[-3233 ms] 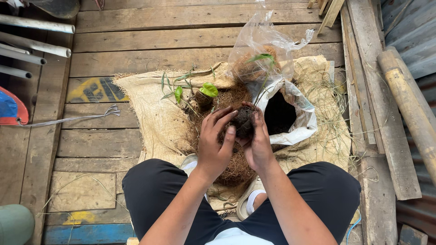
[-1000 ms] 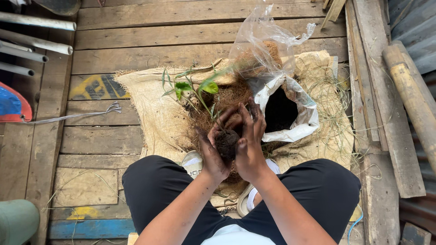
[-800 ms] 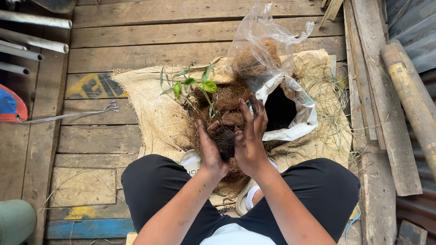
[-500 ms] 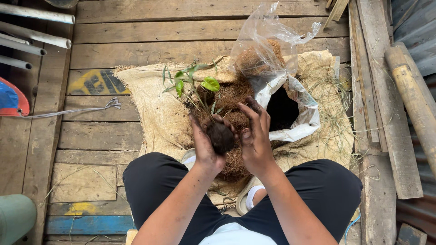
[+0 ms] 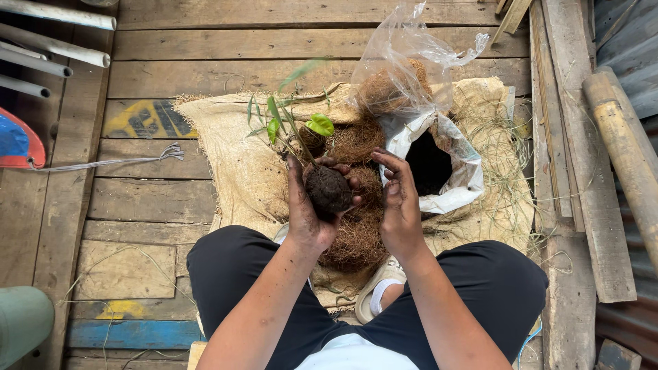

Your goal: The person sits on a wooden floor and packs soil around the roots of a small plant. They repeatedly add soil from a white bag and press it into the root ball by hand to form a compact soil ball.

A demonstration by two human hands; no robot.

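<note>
soil ball [image 5: 327,190] with a small seedling [image 5: 301,130] growing out of it sits cupped in the left hand [image 5: 306,209], lifted just above a heap of brown coconut fibre [image 5: 356,236] — the fingers curl up around its underside, closed enough to cradle the clump without crushing it, likely so the roots stay packed and the stem points away from the body. from the head view the right hand [image 5: 399,205] stands just beside the ball, fingers spread and loose, holding nothing, its fingertips close to the dark clump but whether they touch it i cannot tell. both palms are dirty with soil. the fibre lies on a burlap sack [image 5: 229,147] spread over the wooden plank floor [image 5: 137,205], which probably keeps loose material from slipping between the boards. a white sack [image 5: 459,171] with its mouth rolled open rests within reach on the right, and a clear plastic bag [image 5: 404,68] with more fibre stands behind it — supplies kept close to the seated person's knees. pale pipes [image 5: 55,48] lie at the far left.
</note>
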